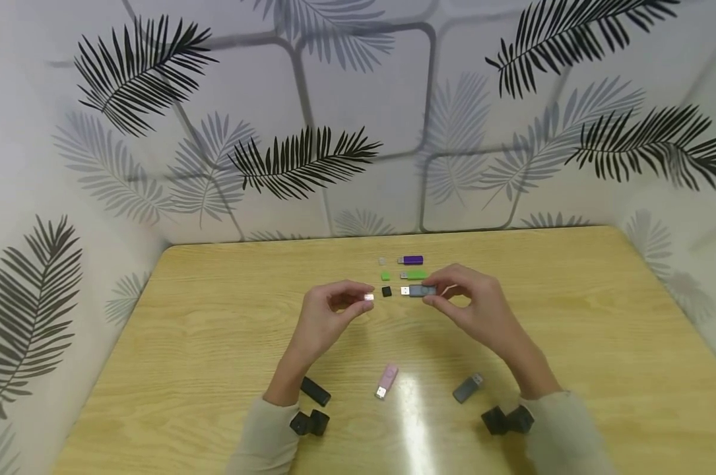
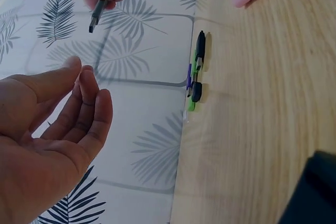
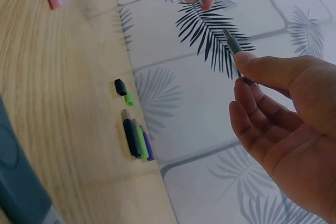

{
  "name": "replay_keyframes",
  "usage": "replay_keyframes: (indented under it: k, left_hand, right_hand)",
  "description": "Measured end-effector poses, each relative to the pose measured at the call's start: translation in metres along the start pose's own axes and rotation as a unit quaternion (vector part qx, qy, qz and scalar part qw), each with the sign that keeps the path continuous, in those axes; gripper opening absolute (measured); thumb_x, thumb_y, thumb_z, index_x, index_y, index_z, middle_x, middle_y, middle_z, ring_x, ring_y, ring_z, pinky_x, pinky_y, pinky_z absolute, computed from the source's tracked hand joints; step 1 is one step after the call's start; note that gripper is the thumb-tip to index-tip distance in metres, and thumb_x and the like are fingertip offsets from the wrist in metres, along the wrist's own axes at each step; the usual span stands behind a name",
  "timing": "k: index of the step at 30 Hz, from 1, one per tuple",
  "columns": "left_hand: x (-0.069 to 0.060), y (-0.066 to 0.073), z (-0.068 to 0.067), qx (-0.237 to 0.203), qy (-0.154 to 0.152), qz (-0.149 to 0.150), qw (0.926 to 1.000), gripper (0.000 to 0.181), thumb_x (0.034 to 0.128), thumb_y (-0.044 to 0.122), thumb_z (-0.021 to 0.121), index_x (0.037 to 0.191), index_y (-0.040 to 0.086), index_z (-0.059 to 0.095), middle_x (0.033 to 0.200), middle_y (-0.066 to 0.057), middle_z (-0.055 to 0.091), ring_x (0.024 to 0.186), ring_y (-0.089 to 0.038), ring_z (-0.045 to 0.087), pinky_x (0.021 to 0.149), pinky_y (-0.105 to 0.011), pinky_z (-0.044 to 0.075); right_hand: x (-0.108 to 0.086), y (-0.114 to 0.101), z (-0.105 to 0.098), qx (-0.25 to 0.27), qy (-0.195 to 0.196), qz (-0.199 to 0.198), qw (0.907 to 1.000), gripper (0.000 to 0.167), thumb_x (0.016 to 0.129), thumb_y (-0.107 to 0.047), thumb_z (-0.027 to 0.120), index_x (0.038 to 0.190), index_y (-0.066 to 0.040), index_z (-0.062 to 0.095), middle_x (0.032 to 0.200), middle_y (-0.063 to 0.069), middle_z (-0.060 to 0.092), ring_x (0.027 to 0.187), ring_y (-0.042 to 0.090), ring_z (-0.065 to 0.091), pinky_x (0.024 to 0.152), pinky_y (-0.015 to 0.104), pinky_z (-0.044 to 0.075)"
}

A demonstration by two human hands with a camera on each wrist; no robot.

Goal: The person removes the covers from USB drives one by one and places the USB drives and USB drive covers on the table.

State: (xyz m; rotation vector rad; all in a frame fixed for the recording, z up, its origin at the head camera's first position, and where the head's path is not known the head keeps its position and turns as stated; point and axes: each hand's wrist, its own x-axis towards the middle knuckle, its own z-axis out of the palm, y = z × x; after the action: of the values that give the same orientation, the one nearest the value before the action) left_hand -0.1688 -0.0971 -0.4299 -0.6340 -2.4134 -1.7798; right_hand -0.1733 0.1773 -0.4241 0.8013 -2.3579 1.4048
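Note:
My left hand (image 1: 323,318) pinches a small clear cap (image 1: 369,297) between thumb and fingertips. To its right, my right hand (image 1: 481,305) holds a grey-blue USB stick (image 1: 418,291) by its rear end, metal plug pointing left. The stick (image 3: 232,42) is raised off the table in the right wrist view. A black cap (image 1: 387,291) lies between the hands. Behind it are a green cap (image 1: 385,276) and a clear cap (image 1: 383,261), beside a green stick (image 1: 415,275) and a purple stick (image 1: 414,260). The right wrist view also shows a black stick (image 3: 129,136) in that group.
Closer to me on the wooden table (image 1: 215,343) lie a black stick (image 1: 316,391), a pink stick (image 1: 387,380) and a dark grey stick (image 1: 467,388). A leaf-patterned wall (image 1: 363,99) stands behind the table. Black wrist devices sit at both sleeves.

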Motion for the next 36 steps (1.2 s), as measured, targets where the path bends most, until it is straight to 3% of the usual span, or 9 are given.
replay_keyframes:
  k: [12,16,23,36]
  left_hand:
    - [0.001,-0.01,0.009,0.029,-0.008,-0.043,0.9986,0.02,0.0942,0.002,0.074,0.114,-0.001,0.075,0.105,-0.012,0.075,0.094,-0.024,0.073,0.083,-0.032,0.06]
    - [0.001,-0.013,0.013,0.032,-0.002,-0.051,0.9982,0.02,0.0926,0.002,0.075,0.112,-0.001,0.076,0.103,-0.01,0.076,0.092,-0.023,0.073,0.081,-0.03,0.06]
    - [0.002,-0.017,0.022,0.037,-0.018,-0.062,0.9973,0.017,0.0901,0.0,0.077,0.107,-0.001,0.077,0.097,-0.01,0.076,0.086,-0.02,0.073,0.075,-0.025,0.06]
    - [0.0,-0.021,0.028,0.084,-0.03,-0.083,0.9926,0.014,0.0916,0.0,0.076,0.106,0.002,0.077,0.097,-0.008,0.076,0.087,-0.018,0.072,0.076,-0.025,0.059]
  right_hand:
    - [-0.008,0.018,0.001,-0.03,-0.02,0.077,0.9964,0.02,0.087,0.0,0.081,0.105,-0.006,0.075,0.101,0.002,0.071,0.089,0.017,0.066,0.075,0.037,0.062]
    - [-0.011,0.026,0.002,-0.035,-0.021,0.097,0.9945,0.02,0.087,-0.001,0.082,0.105,-0.006,0.076,0.102,0.003,0.071,0.09,0.019,0.066,0.076,0.037,0.062]
    - [-0.015,0.042,0.005,-0.019,-0.029,0.132,0.9906,0.02,0.088,-0.003,0.081,0.107,-0.005,0.076,0.103,0.007,0.073,0.09,0.022,0.067,0.079,0.034,0.061]
    - [-0.018,0.056,0.016,-0.01,-0.073,0.206,0.9757,0.021,0.09,-0.011,0.081,0.11,-0.007,0.076,0.105,0.006,0.072,0.091,0.02,0.066,0.087,0.041,0.059]
